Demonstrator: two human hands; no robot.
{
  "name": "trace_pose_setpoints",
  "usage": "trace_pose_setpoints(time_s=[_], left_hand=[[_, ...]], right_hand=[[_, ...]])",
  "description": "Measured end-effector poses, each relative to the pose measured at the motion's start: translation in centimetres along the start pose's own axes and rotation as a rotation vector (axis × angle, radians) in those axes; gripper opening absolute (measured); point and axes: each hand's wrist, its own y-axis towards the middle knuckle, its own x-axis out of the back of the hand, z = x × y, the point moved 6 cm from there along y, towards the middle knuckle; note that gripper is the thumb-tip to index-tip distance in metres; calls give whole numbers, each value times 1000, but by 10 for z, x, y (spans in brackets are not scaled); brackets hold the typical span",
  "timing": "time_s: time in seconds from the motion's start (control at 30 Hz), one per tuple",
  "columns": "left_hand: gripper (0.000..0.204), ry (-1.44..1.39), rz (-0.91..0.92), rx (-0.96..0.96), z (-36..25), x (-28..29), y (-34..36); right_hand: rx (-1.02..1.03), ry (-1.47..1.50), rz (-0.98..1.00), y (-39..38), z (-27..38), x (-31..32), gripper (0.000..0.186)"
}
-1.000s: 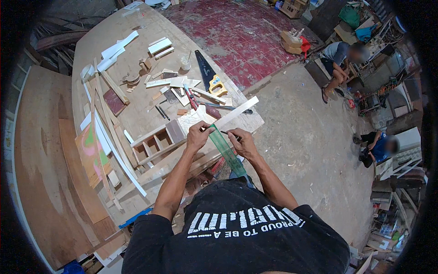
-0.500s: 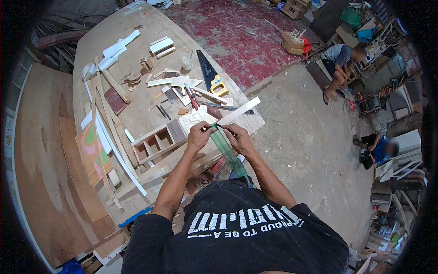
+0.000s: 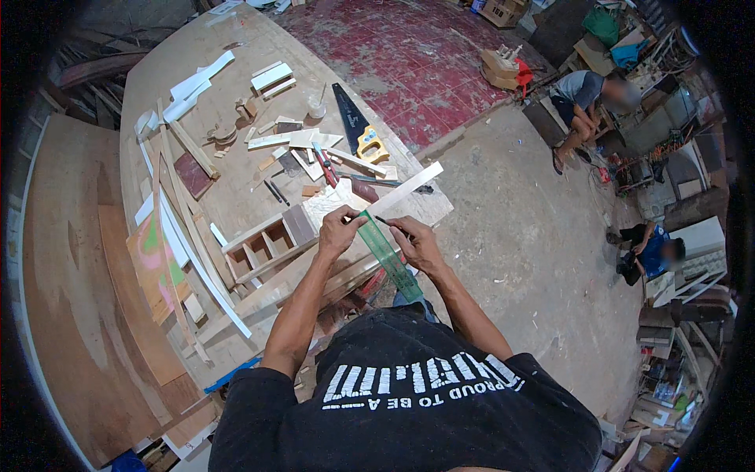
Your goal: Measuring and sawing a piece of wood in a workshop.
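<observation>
My left hand (image 3: 338,233) is closed in a pinch on the far end of a green see-through ruler (image 3: 390,258), which slants back toward my body. Between the fingers of my right hand (image 3: 418,243) is a dark, thin pencil or pen (image 3: 382,221); its tip points left, just apart from the ruler's far end. A pale strip of wood (image 3: 414,186) sticks out past the bench edge, beyond both hands. The left fingers are at its near end, and whether they grip it too is hidden.
The workbench (image 3: 259,185) carries a handsaw (image 3: 358,130) with a yellow handle, a wooden frame with compartments (image 3: 263,245), red-handled pliers (image 3: 326,167) and several offcuts. Two people (image 3: 583,106) sit at the right. Plywood sheets (image 3: 75,299) lean at the left.
My right hand has drawn slightly away from the ruler's far end, and the pencil or pen now shows apart from it. The left hand keeps its hold. The whole view has shifted a little.
</observation>
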Motion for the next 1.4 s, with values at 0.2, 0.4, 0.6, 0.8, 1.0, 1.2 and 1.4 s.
trace_pose_setpoints(time_s=[0.2,0.4,0.6,0.8,1.0,1.2,1.4], left_hand=[[27,22,27,44,0,-3,-2],[27,7,37,104,11,-5,-3],[29,44,47,93,6,-4,1],[31,29,86,88,27,-16,6],[35,-46,145,155,59,-33,10],[47,173,214,8,71,-50,10],[37,382,202,-39,57,-59,7]], right_hand=[[79,-16,18,14,-7,-11,24],[31,-116,97,0,-7,-5,23],[-199,36,12,-46,-55,3,24],[-415,130,93,-95,-110,-35,34],[-549,35,3,-109,-126,-2,34],[-580,-158,-162,-129,-116,64,46],[-396,-305,8,-118,-105,82,60]])
